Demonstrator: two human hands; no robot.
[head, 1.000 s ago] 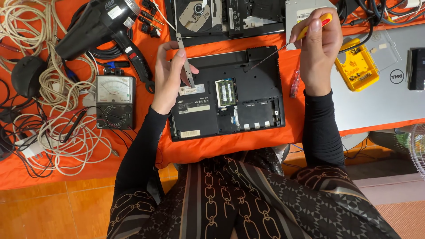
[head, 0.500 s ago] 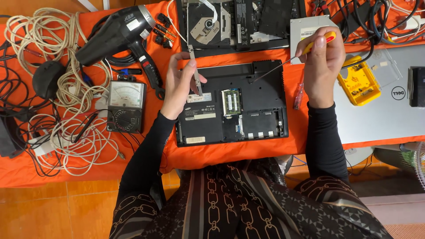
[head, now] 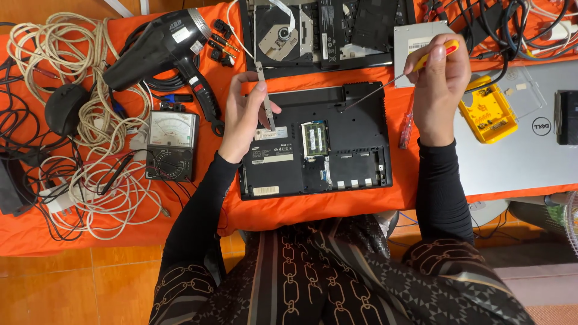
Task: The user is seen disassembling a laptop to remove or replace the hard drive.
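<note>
A black laptop base [head: 337,150] lies bottom-up on the orange cloth, its memory bay open with green modules [head: 313,138] showing. My left hand [head: 244,114] rests at the laptop's left edge and pinches a thin grey metal bracket strip [head: 263,96] held upright. My right hand [head: 439,81] grips a screwdriver with a yellow and red handle [head: 436,53]; its long shaft [head: 373,90] slants down to the laptop's upper middle edge.
A black heat gun [head: 162,48], an analog multimeter [head: 171,144], coiled cables [head: 90,174] and a mouse [head: 63,108] lie to the left. A dismantled laptop with an optical drive [head: 325,30] sits behind. A yellow parts box [head: 487,111] and a silver laptop [head: 530,150] lie to the right.
The view has shifted slightly. My left hand has lifted the metal strip a bit higher; my right hand still holds the screwdriver, tip on the laptop's upper edge.
</note>
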